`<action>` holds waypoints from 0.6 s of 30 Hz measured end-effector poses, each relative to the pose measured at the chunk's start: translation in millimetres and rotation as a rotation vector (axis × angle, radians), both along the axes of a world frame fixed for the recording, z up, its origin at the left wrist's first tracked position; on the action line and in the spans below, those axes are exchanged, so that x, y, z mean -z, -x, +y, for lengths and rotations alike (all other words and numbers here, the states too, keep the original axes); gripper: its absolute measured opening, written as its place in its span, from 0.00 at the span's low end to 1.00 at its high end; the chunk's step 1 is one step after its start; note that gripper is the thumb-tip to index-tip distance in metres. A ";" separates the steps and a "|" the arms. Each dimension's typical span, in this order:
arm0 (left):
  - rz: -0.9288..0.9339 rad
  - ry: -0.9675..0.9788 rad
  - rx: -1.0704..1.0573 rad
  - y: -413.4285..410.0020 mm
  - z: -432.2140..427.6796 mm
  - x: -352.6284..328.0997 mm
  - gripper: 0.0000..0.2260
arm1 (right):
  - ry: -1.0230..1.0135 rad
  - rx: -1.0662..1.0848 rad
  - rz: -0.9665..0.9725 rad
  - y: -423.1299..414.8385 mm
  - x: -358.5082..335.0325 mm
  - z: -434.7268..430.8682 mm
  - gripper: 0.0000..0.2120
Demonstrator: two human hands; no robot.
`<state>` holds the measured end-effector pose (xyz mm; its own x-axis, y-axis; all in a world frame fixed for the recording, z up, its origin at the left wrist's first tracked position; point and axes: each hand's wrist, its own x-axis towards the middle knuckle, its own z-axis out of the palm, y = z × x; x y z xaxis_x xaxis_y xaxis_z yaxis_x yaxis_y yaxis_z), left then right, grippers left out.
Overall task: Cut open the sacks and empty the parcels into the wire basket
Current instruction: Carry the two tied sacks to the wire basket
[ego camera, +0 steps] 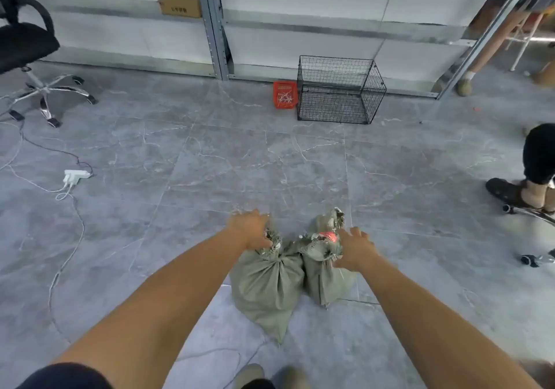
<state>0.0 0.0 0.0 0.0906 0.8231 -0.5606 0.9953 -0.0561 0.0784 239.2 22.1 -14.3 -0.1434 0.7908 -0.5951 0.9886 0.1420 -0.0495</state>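
Note:
Two grey-green woven sacks stand side by side on the floor in front of me, both tied at the neck. My left hand (250, 229) grips the bunched top of the left sack (267, 286). My right hand (356, 249) rests on the neck of the right sack (322, 274), beside a red tie; its fingers look partly spread and I cannot tell if it grips. The black wire basket (341, 90) stands empty by the far wall, well beyond the sacks.
A small red basket (284, 95) of white ties sits left of the wire basket. An office chair (30, 55) and a power strip (75, 176) with cables lie to the left. A seated person's leg (537, 172) is at the right. Metal shelving posts (214, 25) line the wall.

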 end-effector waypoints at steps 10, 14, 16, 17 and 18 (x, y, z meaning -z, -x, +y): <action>-0.056 0.109 -0.217 -12.6 52.5 160.5 0.52 | -0.115 -0.137 -0.139 16.9 154.8 59.9 0.44; -0.027 0.130 -0.353 -19.0 56.7 184.1 0.26 | -0.141 -0.046 -0.103 22.2 187.6 60.1 0.29; -0.024 0.072 -0.315 -16.1 58.1 185.4 0.13 | -0.178 -0.027 -0.089 22.6 193.1 58.0 0.20; -0.025 0.052 -0.299 -14.8 58.0 184.3 0.12 | -0.191 -0.022 -0.085 21.1 191.9 55.7 0.16; -0.029 0.036 -0.284 -15.0 56.8 179.9 0.11 | -0.197 -0.008 -0.073 18.8 187.2 52.9 0.14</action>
